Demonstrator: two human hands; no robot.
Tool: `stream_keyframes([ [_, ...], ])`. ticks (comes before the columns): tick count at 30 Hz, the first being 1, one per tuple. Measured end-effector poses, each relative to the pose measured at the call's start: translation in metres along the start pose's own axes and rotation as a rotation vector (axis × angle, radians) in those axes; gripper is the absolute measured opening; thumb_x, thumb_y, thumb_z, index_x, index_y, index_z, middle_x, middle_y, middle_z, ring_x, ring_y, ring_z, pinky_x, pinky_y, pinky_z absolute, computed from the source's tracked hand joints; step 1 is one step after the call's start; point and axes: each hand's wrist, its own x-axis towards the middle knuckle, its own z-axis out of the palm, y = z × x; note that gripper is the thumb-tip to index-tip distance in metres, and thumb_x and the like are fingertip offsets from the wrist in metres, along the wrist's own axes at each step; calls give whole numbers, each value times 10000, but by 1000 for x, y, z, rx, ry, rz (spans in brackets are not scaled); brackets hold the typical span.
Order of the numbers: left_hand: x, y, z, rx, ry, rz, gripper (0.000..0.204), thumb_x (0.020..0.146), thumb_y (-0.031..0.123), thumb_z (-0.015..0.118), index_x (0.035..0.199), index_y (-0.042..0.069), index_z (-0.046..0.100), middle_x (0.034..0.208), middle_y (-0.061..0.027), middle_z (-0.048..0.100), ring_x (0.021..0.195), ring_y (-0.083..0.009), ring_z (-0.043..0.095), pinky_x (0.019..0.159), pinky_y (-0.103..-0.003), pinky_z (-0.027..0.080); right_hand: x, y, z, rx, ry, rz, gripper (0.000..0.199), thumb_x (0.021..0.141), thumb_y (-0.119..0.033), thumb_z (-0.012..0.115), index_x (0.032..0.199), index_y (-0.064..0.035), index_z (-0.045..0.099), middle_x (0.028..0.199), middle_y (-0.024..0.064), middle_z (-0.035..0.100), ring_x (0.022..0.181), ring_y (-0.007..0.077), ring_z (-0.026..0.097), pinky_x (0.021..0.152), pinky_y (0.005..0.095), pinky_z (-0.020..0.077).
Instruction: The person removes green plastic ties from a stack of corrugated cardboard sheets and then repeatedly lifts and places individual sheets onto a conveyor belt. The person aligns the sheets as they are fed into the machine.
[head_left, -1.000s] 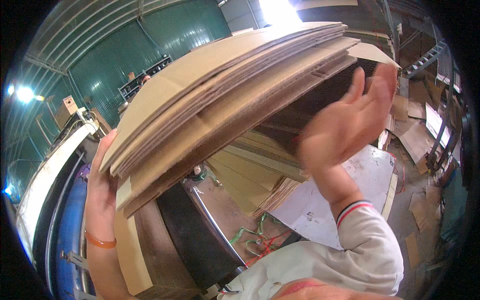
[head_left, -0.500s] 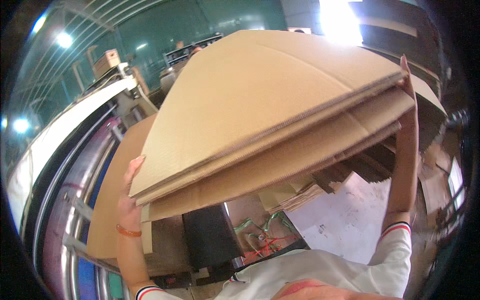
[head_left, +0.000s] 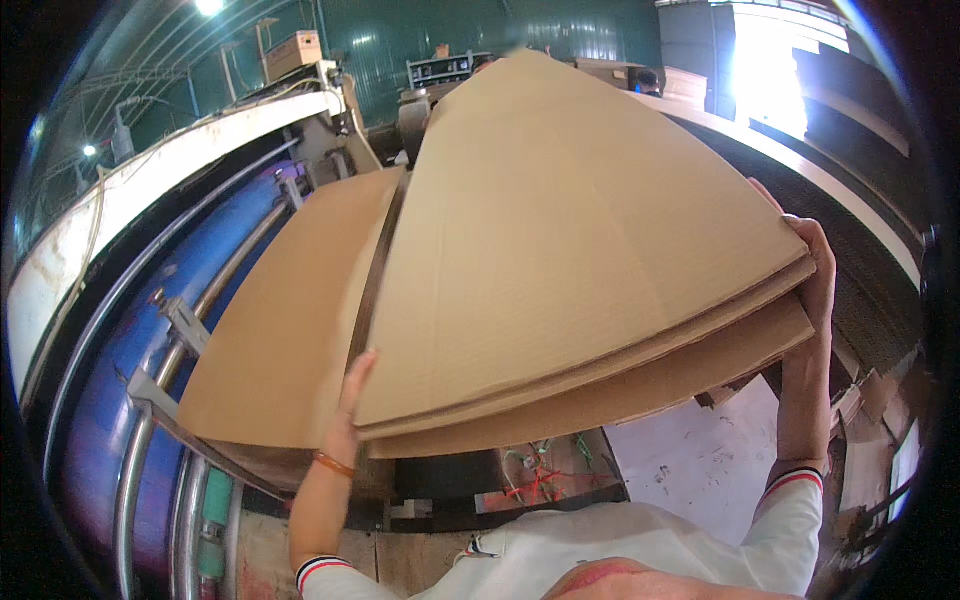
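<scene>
Between my hands is a thick stack of brown cardboard sheets [head_left: 590, 230], broad and creased, stretching away from me. My left hand [head_left: 352, 400], with an orange band on its wrist, holds the near left corner, its fingers up along the side edge. At the near right corner my right hand [head_left: 812, 245] grips the edge, thumb side up; part of its fingers is hidden by the cardboard. The lowest sheets sag apart from the upper ones. Left of the stack, another cardboard sheet [head_left: 290, 320] lies flat beside the machine rollers, a dark gap between them.
A machine with a blue-purple roller [head_left: 110, 410] and metal bars runs along the left. Below the stack are a white surface [head_left: 690, 450] and red and green strings [head_left: 540, 480]. More cardboard [head_left: 865, 440] stands at the right. A shelf [head_left: 445, 70] is at the back.
The held stack now sits lower and further right in view, its near edge more level. My left hand has moved right with it. More of the flat sheet at the left shows.
</scene>
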Motion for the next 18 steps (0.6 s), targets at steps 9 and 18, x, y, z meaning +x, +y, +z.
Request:
stream_keyframes([
  [9, 19, -205, -35, -342, -69, -400, 650, 927, 570, 499, 1352, 79, 516, 1299, -112, 577, 1157, -245, 567, 965, -389, 469, -4, 88, 97, -407, -506, 115, 668, 897, -351, 581, 1443, -16, 395, 1450, 232, 400, 1370, 291, 352, 1135, 345, 236],
  [18, 33, -265, -97, -674, -149, -586, 758, 912, 632, 426, 1367, 28, 470, 1304, -277, 522, 1123, -432, 560, 968, -594, 443, 41, 170, 198, -822, -656, -229, 691, 869, -666, 430, 1361, -194, 546, 1540, 173, 299, 1456, 392, 145, 1115, 638, 173],
])
